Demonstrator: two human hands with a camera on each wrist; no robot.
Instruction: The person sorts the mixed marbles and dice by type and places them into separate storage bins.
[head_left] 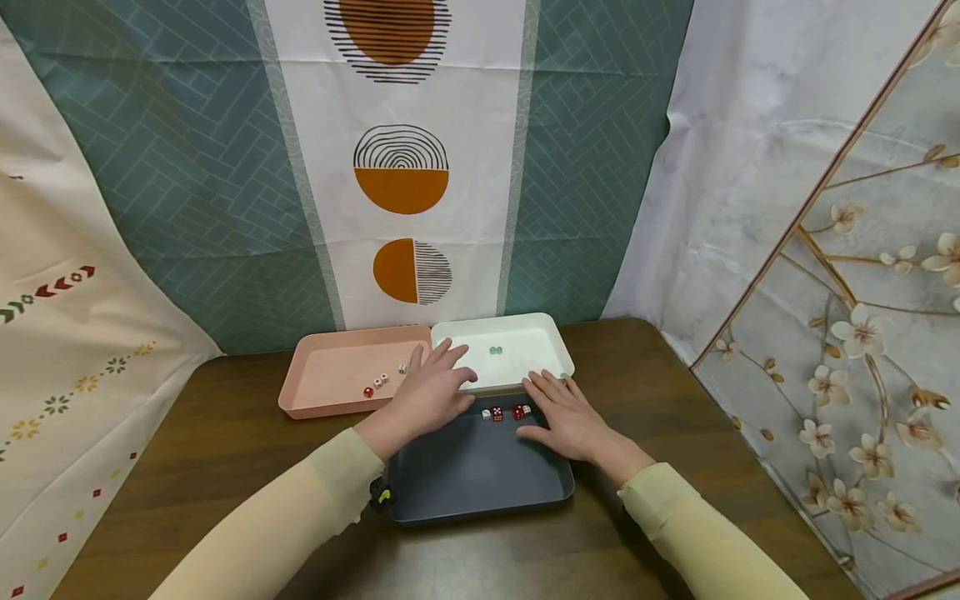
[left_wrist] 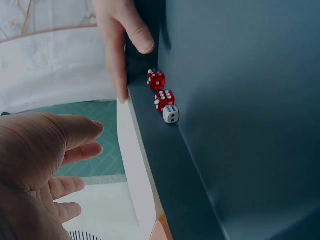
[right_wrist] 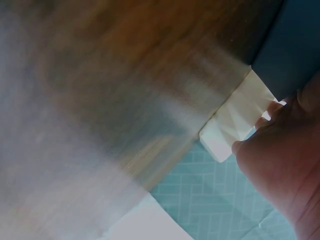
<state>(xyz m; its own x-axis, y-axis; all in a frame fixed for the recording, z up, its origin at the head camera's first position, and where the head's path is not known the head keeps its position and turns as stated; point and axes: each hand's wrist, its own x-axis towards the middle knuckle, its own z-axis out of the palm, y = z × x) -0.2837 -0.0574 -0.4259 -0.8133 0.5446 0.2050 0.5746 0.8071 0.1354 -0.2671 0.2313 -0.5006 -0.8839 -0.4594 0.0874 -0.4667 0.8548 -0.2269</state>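
My left hand hovers where the pink tray and the white tray meet, fingers apart. Nothing shows between its thumb and fingers in the left wrist view. Palm down, my right hand lies over the far right corner of the dark grey tray, its fingertips at the white tray's near rim. Along the grey tray's far wall sit a white die, a red die, another red die and a second white die.
In the pink tray are a red die and several white dice. Two pale green dice lie in the white tray; another small green piece shows by the right fingertips. Wooden table surrounds the trays, with a patterned cloth behind.
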